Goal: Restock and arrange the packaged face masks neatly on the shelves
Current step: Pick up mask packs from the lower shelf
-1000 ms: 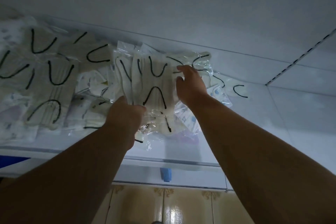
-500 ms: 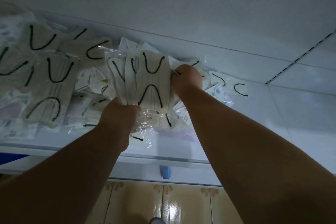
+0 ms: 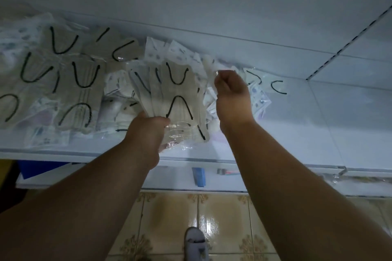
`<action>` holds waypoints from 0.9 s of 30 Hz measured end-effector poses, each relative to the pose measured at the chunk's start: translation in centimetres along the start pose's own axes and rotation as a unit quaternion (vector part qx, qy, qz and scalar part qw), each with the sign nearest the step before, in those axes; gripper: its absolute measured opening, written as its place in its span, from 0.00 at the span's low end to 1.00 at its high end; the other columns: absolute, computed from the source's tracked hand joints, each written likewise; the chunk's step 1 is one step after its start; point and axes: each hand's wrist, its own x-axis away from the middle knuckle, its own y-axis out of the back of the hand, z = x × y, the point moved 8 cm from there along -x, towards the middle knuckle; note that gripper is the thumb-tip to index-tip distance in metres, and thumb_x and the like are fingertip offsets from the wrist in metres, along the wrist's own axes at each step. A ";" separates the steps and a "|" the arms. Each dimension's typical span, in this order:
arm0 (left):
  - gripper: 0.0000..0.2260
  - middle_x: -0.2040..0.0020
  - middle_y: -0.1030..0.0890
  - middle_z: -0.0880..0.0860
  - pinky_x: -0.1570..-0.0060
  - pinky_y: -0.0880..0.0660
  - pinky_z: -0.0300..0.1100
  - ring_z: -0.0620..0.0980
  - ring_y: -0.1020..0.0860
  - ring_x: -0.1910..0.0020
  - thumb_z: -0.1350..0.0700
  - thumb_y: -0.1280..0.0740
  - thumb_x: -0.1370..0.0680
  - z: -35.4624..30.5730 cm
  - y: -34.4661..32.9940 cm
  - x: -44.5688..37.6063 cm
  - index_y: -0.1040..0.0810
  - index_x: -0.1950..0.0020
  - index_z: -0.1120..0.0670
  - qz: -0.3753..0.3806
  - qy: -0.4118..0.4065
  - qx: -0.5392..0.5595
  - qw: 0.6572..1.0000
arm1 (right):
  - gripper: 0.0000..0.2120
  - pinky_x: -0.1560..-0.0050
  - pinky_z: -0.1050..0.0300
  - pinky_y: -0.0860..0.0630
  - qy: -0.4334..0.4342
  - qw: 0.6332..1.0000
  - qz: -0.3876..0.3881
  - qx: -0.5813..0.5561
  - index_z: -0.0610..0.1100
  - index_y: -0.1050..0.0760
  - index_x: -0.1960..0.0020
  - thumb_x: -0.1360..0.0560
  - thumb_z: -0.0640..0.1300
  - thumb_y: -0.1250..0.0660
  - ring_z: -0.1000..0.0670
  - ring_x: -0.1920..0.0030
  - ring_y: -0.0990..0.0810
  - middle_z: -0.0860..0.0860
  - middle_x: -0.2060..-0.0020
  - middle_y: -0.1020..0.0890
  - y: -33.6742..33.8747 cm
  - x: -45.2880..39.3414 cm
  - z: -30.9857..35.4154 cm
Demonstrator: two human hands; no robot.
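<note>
**Mask bundle held at shelf, right side unsquared**

Left hand (image 3: 148,131) grips the fanned bundle of clear-wrapped beige masks with black ear loops (image 3: 176,99) by its near end; long axis runs away. Right hand (image 3: 231,87), curled, pinches wrapping at the bundle's far right edge on the white shelf (image 3: 318,133).

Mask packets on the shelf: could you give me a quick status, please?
Left hand grips fanned mask packets. Right hand pinches a packet edge. Shelf right side free.

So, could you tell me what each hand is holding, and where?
Left hand grips the fanned mask packets by their lower ends; right hand pinches a packet's clear edge.
</note>
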 end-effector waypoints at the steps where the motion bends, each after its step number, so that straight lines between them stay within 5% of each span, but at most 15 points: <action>1: 0.09 0.48 0.21 0.54 0.54 0.20 0.50 0.52 0.21 0.56 0.60 0.35 0.20 0.1 -0.1 0.4 0.25 0.40 0.55 0.011 0.021 0.031 0.999 | 0.08 0.55 0.67 0.28 0.012 0.998 0.051 0.026 0.47 0.21 0.55 0.22 0.37 0.37 0.62 0.61 0.24 0.57 0.60 0.21 -1.1 2.0 -0.3; 5: 0.16 0.51 0.14 0.60 0.53 0.18 0.60 0.60 0.15 0.52 0.45 0.37 0.18 0.5 -0.4 1.5 0.19 0.44 0.57 0.054 0.093 0.161 0.981 | 0.12 0.43 0.50 0.22 0.004 0.981 0.179 0.079 0.42 0.16 0.56 0.28 0.43 0.37 0.53 0.49 0.20 0.53 0.49 0.17 -4.0 8.0 -2.6; 9: 0.07 0.49 0.16 0.57 0.66 0.20 0.46 0.58 0.17 0.52 0.61 0.31 0.21 2.0 1.4 1.4 0.21 0.44 0.53 0.037 0.056 0.048 0.997 | 0.06 0.41 0.52 0.23 -0.002 0.990 0.084 0.116 0.47 0.19 0.49 0.25 0.46 0.31 0.56 0.45 0.22 0.59 0.45 0.23 -2.4 9.5 -2.3; 13: 0.13 0.56 0.15 0.51 0.69 0.22 0.42 0.52 0.16 0.57 0.68 0.31 0.23 3.1 2.4 3.5 0.22 0.46 0.50 0.085 0.031 0.033 0.995 | 0.24 0.48 0.51 0.21 -0.199 0.980 0.012 0.019 0.49 0.29 0.40 0.31 0.52 0.22 0.53 0.50 0.19 0.57 0.52 0.22 -0.6 11.0 -5.3; 15: 0.15 0.53 0.14 0.52 0.66 0.20 0.43 0.53 0.15 0.55 0.68 0.30 0.24 3.5 2.9 4.6 0.21 0.43 0.51 0.111 0.018 0.011 0.994 | 0.36 0.55 0.52 0.20 -0.312 0.945 0.028 -0.093 0.42 0.28 0.36 0.39 0.54 0.18 0.44 0.48 0.17 0.47 0.47 0.18 -1.4 12.9 -7.6; 17: 0.16 0.49 0.14 0.54 0.59 0.18 0.48 0.56 0.15 0.51 0.67 0.28 0.25 3.7 3.4 5.6 0.21 0.40 0.52 0.126 0.011 0.001 0.992 | 0.42 0.59 0.54 0.20 -0.331 0.931 0.024 -0.152 0.42 0.27 0.33 0.43 0.54 0.17 0.42 0.48 0.15 0.43 0.43 0.17 -1.6 14.1 -8.3; 20: 0.16 0.47 0.15 0.55 0.54 0.18 0.51 0.57 0.16 0.49 0.66 0.27 0.25 3.5 4.4 6.6 0.21 0.40 0.52 0.125 0.004 0.010 0.992 | 0.31 0.64 0.52 0.19 -0.324 0.931 0.013 -0.165 0.42 0.25 0.36 0.35 0.50 0.19 0.42 0.53 0.14 0.43 0.48 0.15 -1.1 15.4 -7.6; 24: 0.17 0.48 0.14 0.54 0.65 0.21 0.42 0.54 0.15 0.52 0.66 0.26 0.26 3.0 5.4 9.4 0.22 0.41 0.52 0.136 -0.014 0.025 0.990 | 0.23 0.44 0.38 0.20 -0.341 0.898 0.077 -0.265 0.38 0.24 0.35 0.26 0.44 0.25 0.39 0.47 0.15 0.41 0.46 0.15 -1.2 18.0 -5.7; 27: 0.13 0.47 0.15 0.52 0.66 0.21 0.39 0.50 0.15 0.53 0.57 0.27 0.23 2.8 6.1 13.4 0.22 0.40 0.50 0.150 -0.021 0.031 0.988 | 0.17 0.47 0.42 0.18 -0.316 0.891 0.071 -0.318 0.37 0.24 0.36 0.25 0.35 0.29 0.40 0.46 0.15 0.40 0.46 0.15 1.2 20.7 -2.7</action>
